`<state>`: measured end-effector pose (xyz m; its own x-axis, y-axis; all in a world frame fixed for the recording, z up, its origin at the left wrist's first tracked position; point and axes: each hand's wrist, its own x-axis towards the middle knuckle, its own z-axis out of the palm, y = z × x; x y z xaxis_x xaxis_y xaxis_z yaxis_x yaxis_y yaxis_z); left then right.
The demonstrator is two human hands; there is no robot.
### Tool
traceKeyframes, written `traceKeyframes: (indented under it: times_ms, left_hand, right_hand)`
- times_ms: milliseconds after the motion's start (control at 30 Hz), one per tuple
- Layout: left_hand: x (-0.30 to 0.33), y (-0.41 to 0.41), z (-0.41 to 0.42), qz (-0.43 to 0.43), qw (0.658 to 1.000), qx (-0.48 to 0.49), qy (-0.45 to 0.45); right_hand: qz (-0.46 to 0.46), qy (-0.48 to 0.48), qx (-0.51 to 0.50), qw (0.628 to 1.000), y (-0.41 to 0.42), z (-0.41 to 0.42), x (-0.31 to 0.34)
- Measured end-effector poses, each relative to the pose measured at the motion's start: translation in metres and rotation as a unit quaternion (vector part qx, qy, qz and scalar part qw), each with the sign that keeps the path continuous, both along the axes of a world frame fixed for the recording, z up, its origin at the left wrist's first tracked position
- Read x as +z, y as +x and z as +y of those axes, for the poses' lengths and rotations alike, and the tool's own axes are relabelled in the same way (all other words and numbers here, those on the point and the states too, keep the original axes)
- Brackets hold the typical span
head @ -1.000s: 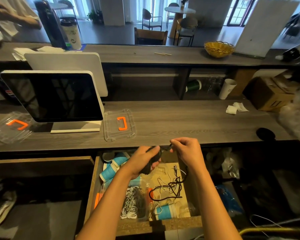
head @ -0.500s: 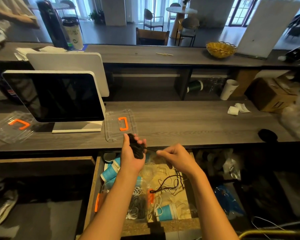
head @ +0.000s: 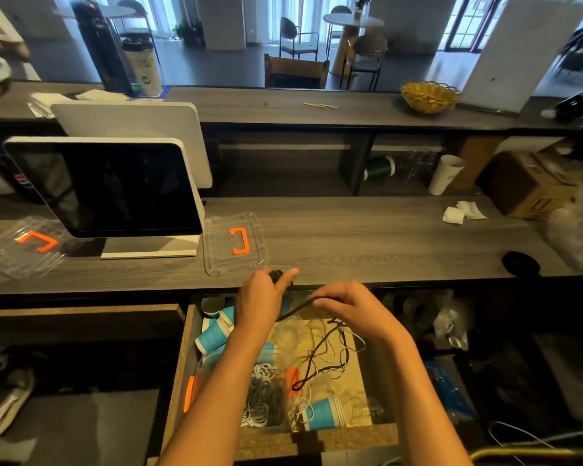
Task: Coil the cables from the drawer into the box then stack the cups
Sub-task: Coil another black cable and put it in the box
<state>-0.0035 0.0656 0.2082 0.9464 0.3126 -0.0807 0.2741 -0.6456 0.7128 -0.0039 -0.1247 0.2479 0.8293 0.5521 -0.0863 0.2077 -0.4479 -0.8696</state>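
Observation:
My left hand grips a small wound bundle of black cable above the drawer's back edge. From it the black cable runs to my right hand, which pinches it, then trails down into the open wooden drawer. In the drawer a clear box with orange latches holds coiled white and grey cables. Blue and white paper cups lie at the drawer's back left and front, among clear plastic cups.
On the grey counter lie a clear lid with an orange handle, a second such lid at the left, a screen and crumpled tissues. A cardboard box stands at the right. A white cup sits on the shelf behind.
My left hand rose with the black bundle from over the drawer to the counter edge. My right hand dropped and drew away to the right, with the cable stretched between the hands.

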Motion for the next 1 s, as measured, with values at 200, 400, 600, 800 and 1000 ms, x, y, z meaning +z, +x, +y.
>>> traceKeyframes:
  times_ms: [200, 400, 600, 800, 1000]
  left_hand:
    - [0.016, -0.011, -0.016, 0.131, 0.962, -0.17, -0.168]
    - [0.021, -0.026, -0.014, 0.21, 0.819, -0.301, -0.44]
    - [0.026, -0.023, -0.008, 0.129, 0.811, -0.39, -0.418]
    - [0.027, -0.022, -0.003, 0.067, 0.798, -0.207, -0.562]
    - [0.009, -0.007, -0.009, -0.068, 0.845, 0.13, -0.514]
  right_hand:
    - [-0.029, 0.079, -0.073, 0.994, 0.004, 0.003, 0.0]
    - [0.035, 0.161, -0.178, 0.97, 0.005, 0.0, -0.01]
    - [0.041, 0.156, -0.231, 0.959, 0.007, -0.004, -0.012]
    - [0.076, 0.175, -0.283, 0.94, 0.01, -0.01, -0.013]
    - [0.079, 0.106, -0.226, 0.965, 0.008, -0.005, -0.014]
